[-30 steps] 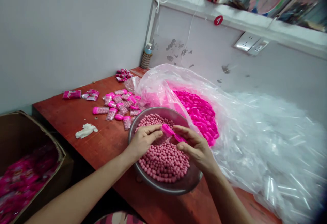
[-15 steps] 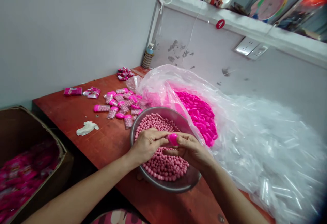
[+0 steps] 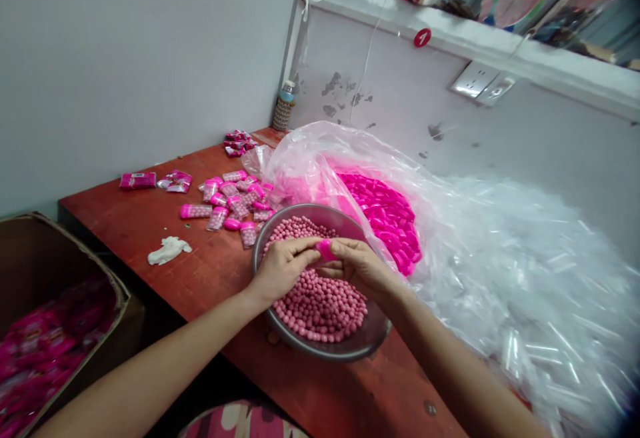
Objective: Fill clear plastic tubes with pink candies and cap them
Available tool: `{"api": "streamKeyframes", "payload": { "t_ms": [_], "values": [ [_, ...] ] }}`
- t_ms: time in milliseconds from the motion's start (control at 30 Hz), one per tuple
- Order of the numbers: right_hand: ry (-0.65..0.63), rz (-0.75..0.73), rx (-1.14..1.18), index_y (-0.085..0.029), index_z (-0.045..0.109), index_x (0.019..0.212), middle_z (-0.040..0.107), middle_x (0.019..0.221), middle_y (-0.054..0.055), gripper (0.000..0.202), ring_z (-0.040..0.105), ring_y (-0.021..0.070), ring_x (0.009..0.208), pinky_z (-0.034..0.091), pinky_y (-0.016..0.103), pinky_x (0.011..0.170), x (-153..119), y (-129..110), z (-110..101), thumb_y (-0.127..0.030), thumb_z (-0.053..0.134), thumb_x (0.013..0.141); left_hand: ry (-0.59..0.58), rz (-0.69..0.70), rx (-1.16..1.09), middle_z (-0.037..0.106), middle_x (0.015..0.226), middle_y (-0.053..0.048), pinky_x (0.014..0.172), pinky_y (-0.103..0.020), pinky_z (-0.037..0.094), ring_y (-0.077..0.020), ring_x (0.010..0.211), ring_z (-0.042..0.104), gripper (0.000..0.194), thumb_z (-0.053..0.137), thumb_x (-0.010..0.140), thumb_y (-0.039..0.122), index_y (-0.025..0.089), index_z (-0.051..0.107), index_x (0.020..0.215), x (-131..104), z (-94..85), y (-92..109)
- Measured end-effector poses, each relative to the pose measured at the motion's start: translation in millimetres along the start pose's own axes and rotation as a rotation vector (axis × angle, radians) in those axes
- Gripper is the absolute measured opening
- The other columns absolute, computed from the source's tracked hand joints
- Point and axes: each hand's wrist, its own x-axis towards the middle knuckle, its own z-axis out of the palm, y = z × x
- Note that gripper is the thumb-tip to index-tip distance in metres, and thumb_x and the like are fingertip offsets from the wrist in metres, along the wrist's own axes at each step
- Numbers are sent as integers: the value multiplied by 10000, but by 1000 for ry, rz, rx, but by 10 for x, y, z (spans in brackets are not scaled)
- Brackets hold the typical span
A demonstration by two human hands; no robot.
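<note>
Above the steel bowl (image 3: 325,357) of pink beads (image 3: 323,308), my two hands meet at a small bottle with a bright pink cap (image 3: 326,249). My left hand (image 3: 285,265) pinches the bottle's body, mostly hidden behind the fingers. From the other side, my right hand (image 3: 363,265) closes its thumb and fingers on the cap. Whether the cap is fully seated cannot be made out. Behind the bowl, a clear plastic bag (image 3: 320,135) lies open around a heap of pink caps (image 3: 385,225).
Filled bead bottles (image 3: 237,201) lie left of the bowl on the red table (image 3: 125,225), near a crumpled white tissue (image 3: 169,250). Clear empty tubes (image 3: 540,311) are heaped at right. A cardboard box (image 3: 120,305) of pink packets stands at lower left.
Both hands have shifted slightly up and left over the bowl, still together on the capped bottle. The whole view has also shifted a little.
</note>
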Motion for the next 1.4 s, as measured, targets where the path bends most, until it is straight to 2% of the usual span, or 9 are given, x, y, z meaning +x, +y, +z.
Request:
{"api": "streamKeyframes", "payload": {
  "t_ms": [100, 233, 333, 433, 600, 733, 900, 1167, 1400],
  "values": [
    [76, -110, -242, -200, 550, 1098, 620, 1038, 70, 404, 625, 166, 826, 504, 337, 739, 65, -138, -177, -413, 592, 757, 129, -60, -127, 663, 1069, -81, 854, -331, 466, -219, 961, 608, 332, 573, 769, 233, 140, 618, 1085, 240, -155, -11],
    [222, -185, -951, -173, 590, 1033, 641, 993, 74, 317, 607, 195, 849, 474, 320, 727, 162, -146, -418, -367, 557, 783, 375, -27, -104, 599, 1168, -133, 884, -345, 455, -227, 1026, 581, 477, 576, 764, 232, 87, 497, 1211, 756, -593, -91],
    [192, -161, -1491, -186, 604, 999, 654, 959, 71, 251, 603, 204, 843, 432, 294, 716, 252, -17, -461, -324, 515, 810, 406, 42, -4, 469, 1316, -122, 963, -327, 391, -214, 1188, 454, 540, 572, 758, 175, 127, 424, 1274, 948, -825, -188],
    [155, -95, -1676, -160, 590, 958, 649, 921, 94, 270, 604, 207, 792, 411, 262, 635, 362, 128, -422, -361, 546, 783, 327, 48, 111, 521, 1272, -101, 983, -356, 372, -224, 1171, 473, 508, 589, 759, 237, 158, 470, 1246, 776, -784, -251],
    [51, -118, -1705, -140, 564, 895, 635, 864, 107, 160, 586, 201, 750, 400, 259, 617, 549, 251, -312, -250, 540, 782, 100, -5, 116, 663, 1070, -83, 892, -325, 454, -208, 984, 609, 362, 513, 817, 300, 151, 578, 1141, 244, -417, -214],
    [-150, -220, -1690, -131, 579, 832, 623, 882, 132, 167, 550, 205, 869, 394, 284, 749, 680, 324, -92, -114, 413, 823, 161, 25, 270, 654, 1091, -71, 904, -298, 442, -188, 1011, 597, 310, 451, 851, 272, 153, 613, 1087, 144, -315, -171],
    [-323, -287, -1575, -145, 581, 866, 623, 854, 49, 162, 557, 159, 812, 420, 248, 740, 782, 434, 205, -83, 492, 746, 178, 25, 371, 655, 1089, -73, 900, -293, 442, -186, 1005, 601, 301, 434, 857, 249, 151, 617, 1075, 173, -352, -181],
    [-87, -168, -477, -163, 564, 901, 572, 763, -31, 227, 557, 119, 709, 473, 265, 678, 452, 175, 121, -230, 640, 698, 179, -25, 283, 662, 1056, -85, 828, -285, 471, -189, 930, 626, 319, 491, 822, 275, 142, 588, 1095, 119, -370, -121],
    [62, -263, -312, -209, 550, 954, 593, 809, -22, 345, 569, 112, 723, 483, 250, 677, 126, 95, -26, -211, 708, 648, -168, -197, -84, 690, 860, -45, 730, -267, 478, -184, 812, 625, 221, 597, 723, 250, 159, 674, 910, 76, -201, -35]
  ]
}}
